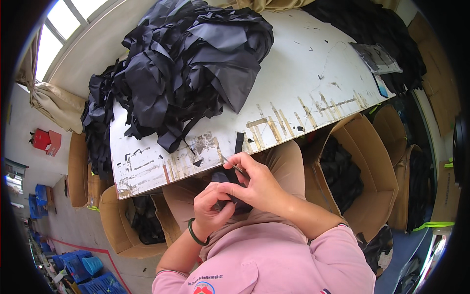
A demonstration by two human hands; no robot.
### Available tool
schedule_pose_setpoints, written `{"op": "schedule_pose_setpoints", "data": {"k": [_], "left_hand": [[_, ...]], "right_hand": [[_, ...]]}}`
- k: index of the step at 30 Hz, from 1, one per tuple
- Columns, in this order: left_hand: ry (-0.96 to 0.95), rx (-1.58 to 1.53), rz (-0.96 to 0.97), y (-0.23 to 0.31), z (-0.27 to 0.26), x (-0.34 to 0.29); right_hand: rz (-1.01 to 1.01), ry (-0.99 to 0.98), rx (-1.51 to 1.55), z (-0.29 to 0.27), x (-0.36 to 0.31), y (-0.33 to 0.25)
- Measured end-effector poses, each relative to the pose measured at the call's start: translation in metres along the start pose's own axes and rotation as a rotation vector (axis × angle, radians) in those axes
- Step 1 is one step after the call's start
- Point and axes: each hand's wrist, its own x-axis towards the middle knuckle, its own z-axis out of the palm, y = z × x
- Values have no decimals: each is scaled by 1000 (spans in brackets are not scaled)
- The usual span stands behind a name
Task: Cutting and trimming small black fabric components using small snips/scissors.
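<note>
1. We find the dark cloth piece (240, 206) over the lap, near the middle of the worktop's near edge; folds of it show between and beyond the hands, though its full outline is hidden.
2. We see the left hand (211, 206) with its fingers curled and pinching the dark cloth piece; a dark green bangle (197, 234) circles that wrist.
3. We see the right hand (257, 183) grasping a thin metal tool (234, 166) between thumb and fingers, its tip pointing far and left; we cannot tell its exact kind.
4. Just beyond the hands, we have the white worktop (298, 54), its near part marked with brownish tape strips and dark scuffs. A small black strip (239, 142) lies near its edge, with black scraps scattered around.
5. On the worktop's left side we see a large crumpled heap of black fabric (196, 63), some of it hanging over the left edge.
6. At the far right we see more black fabric (377, 29), with a plastic-wrapped packet (376, 59) beside it.
7. Right of the lap stands a cardboard box (374, 181) containing black material; left of it, another carton (115, 220) holds more.
8. At the near left we spot blue baskets (73, 267) on the floor (88, 225).
</note>
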Motion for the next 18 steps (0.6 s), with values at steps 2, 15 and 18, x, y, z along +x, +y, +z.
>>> {"op": "schedule_pose_setpoints", "data": {"k": [2,15,18], "left_hand": [[56,117,145,-1,5,0],[417,-128,-21,-6,2,-5],[412,-113,-15,-5,4,-6]], "right_hand": [[143,0,-76,-3,6,7],[251,-254,246,7,-42,20],[179,-220,175,11,-39,17]]}}
